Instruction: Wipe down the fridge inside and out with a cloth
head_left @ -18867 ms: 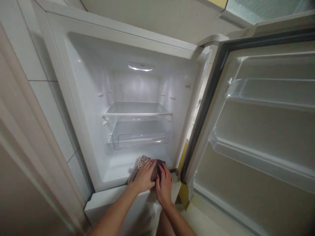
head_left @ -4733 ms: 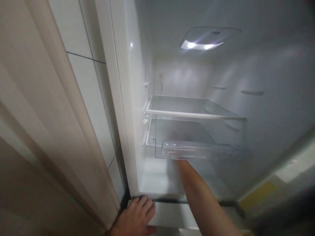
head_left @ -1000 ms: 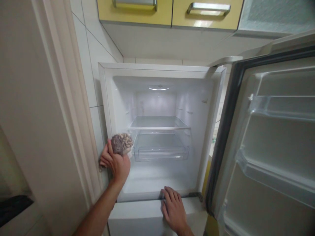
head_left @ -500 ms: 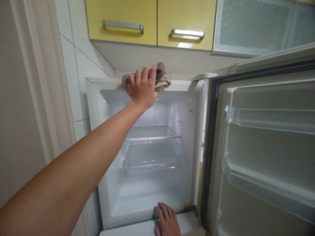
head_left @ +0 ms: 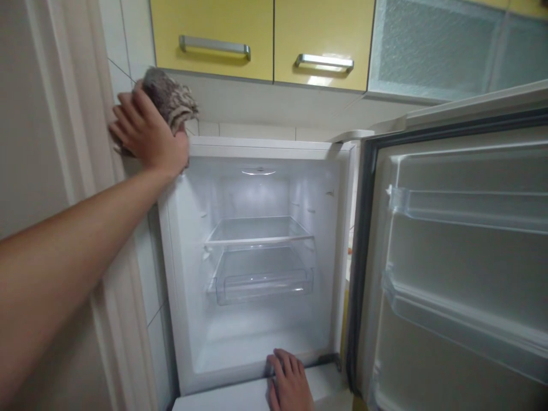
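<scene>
My left hand [head_left: 148, 134] is raised to the top left corner of the open fridge [head_left: 274, 149] and is closed round a crumpled brown patterned cloth [head_left: 169, 103], which sits against the wall tiles just above the fridge frame. My right hand [head_left: 289, 381] lies flat with fingers spread on the ledge at the bottom front edge of the fridge compartment. Inside, a glass shelf [head_left: 259, 233] sits over a clear drawer [head_left: 263, 279]; nothing stands on either.
The fridge door [head_left: 454, 257] stands wide open on the right with clear door bins. Yellow cupboards [head_left: 261, 34] with metal handles hang above, next to a frosted glass panel. A door frame [head_left: 64, 114] and tiled wall bound the left side.
My left hand with the cloth has slid left along the fridge's top edge, from the middle to the left corner. My right hand has stayed on the bottom ledge.
</scene>
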Demonstrator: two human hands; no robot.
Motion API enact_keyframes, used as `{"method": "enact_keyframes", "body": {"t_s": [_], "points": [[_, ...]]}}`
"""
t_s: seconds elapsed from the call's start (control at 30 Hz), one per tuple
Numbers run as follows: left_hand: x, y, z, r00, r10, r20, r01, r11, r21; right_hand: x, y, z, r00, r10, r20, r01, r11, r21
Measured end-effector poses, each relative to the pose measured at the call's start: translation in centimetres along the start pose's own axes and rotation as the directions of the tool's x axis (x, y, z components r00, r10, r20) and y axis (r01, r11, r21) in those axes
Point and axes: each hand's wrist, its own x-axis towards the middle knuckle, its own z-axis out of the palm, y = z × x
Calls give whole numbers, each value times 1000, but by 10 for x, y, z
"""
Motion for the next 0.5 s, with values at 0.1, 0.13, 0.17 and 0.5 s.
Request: {"method": "enact_keyframes", "body": {"t_s": [0.1,0.13,0.17,0.5], "points": [[-24,16,11,992,117,44,-117,993,-1,-1,7,14,1000,-21,-20,20,999,-40],[-34,30,17,985,161,60,-162,987,7,-2,11,21,999,-24,-27,23,998,-51],[-42,46,23,974,210,81,-211,977,10,-2,15,29,999,-27,-38,25,998,-61],[-72,204,91,748,617,244,-600,786,-151,-1,29,69,986,35,-165,-54,993,-109]]}}
